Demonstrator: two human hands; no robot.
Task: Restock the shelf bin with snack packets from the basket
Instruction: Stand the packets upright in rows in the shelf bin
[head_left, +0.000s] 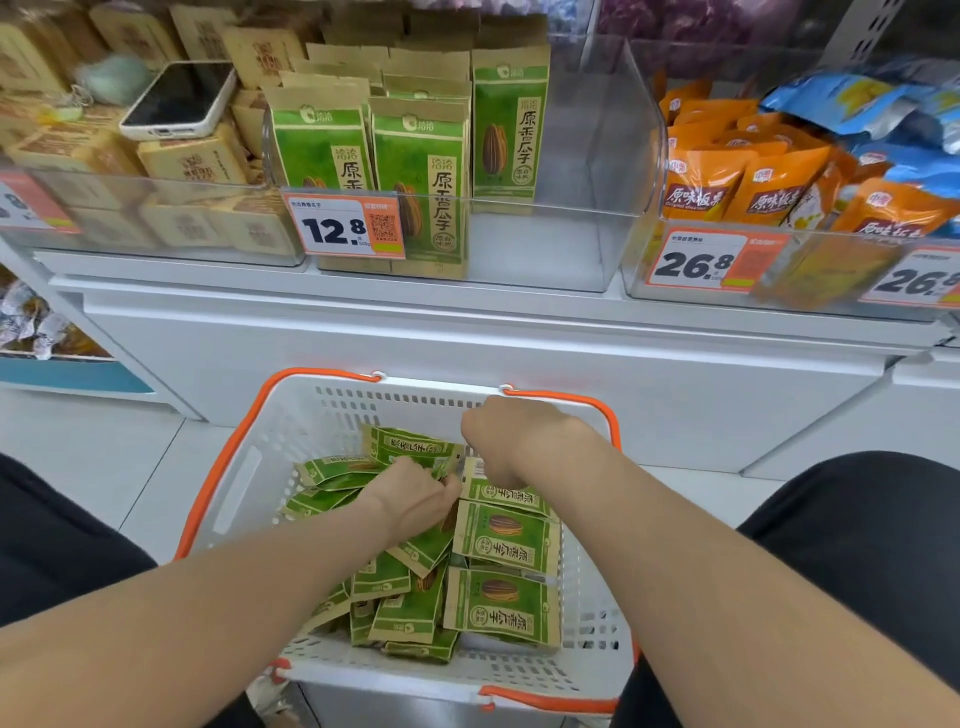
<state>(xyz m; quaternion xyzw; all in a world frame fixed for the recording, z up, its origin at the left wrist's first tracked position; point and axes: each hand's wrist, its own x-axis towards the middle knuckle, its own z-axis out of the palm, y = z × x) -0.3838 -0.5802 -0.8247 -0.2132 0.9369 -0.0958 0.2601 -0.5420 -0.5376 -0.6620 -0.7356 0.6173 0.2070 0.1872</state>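
A white basket with orange handles (234, 457) sits on the floor between my knees and holds several green snack packets (498, 608). My left hand (415, 499) reaches into the middle of the pile, its fingers curled round a green packet (415, 449). My right hand (504, 436) is just beside it at the basket's far side, fingers curled down over the top edge of another packet (498, 493). Above, the clear shelf bin (597, 171) holds upright green packets (415, 171) on its left side, while its right side is bare.
A phone (179, 98) lies on tan packets (192, 166) in the bin at left. Orange packets (727, 182) and blue packets (852, 104) fill the bin at right. Price tags (345, 228) hang on the bin fronts. A white shelf base (519, 332) stands behind the basket.
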